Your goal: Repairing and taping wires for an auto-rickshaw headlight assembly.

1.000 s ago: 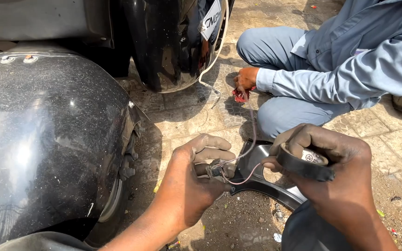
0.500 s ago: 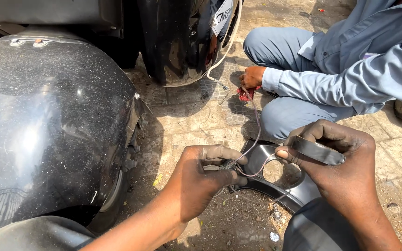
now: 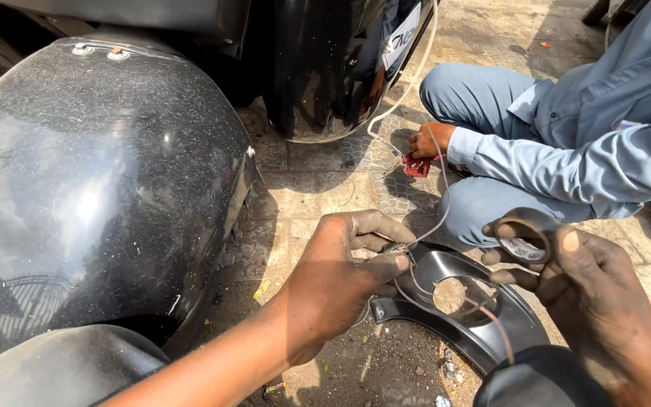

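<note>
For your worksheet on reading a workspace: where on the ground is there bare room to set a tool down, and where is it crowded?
Free: paving between black body panel and co-worker's knee. Crowded: around left hand, right hand, tape roll, black holed plate and wires.

A white number plate (image 3: 403, 35) with dark marks sits at the top, on the shiny black back of a vehicle (image 3: 318, 68) (it is tilted). The tape roll (image 3: 523, 235) has a small pale label inside its ring.

Left hand (image 3: 340, 279) pinching; right hand (image 3: 597, 301) curled.
</note>
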